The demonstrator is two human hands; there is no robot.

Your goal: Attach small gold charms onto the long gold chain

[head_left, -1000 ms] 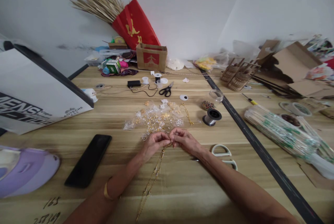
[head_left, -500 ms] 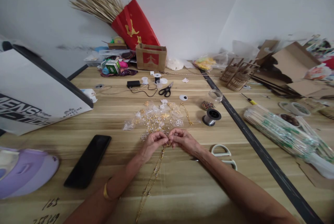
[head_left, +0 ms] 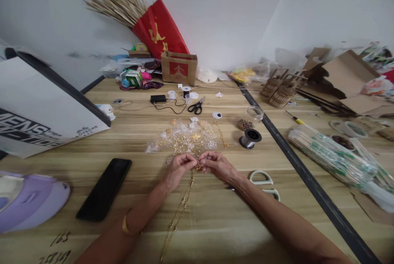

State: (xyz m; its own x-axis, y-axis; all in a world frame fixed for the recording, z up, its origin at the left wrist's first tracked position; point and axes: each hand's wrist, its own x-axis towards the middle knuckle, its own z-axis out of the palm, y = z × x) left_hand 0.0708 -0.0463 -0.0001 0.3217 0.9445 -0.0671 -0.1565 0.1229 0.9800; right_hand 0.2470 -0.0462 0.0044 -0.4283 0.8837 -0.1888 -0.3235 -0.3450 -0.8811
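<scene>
My left hand [head_left: 177, 169] and my right hand [head_left: 217, 164] meet at their fingertips above the wooden table [head_left: 215, 223]. Both pinch the top end of a long gold chain [head_left: 179, 210], which trails toward me along the table. Just beyond my fingers lies a scatter of small gold and clear jewellery parts in little bags [head_left: 184, 137]. A short gold chain [head_left: 220, 133] lies to their right. A gold bangle sits on my left wrist.
A black phone [head_left: 104, 188] lies at left, a purple cap [head_left: 33, 202] beyond it, a white bag [head_left: 40, 108] behind. White-handled scissors [head_left: 264, 184] lie by my right forearm. A wire spool [head_left: 250, 137], black scissors [head_left: 196, 106], a cardboard box [head_left: 178, 67] and bundled sticks [head_left: 332, 155] stand farther off.
My fingertips have shifted slightly on the chain's end; both hands stay in the same place. Nothing else has moved.
</scene>
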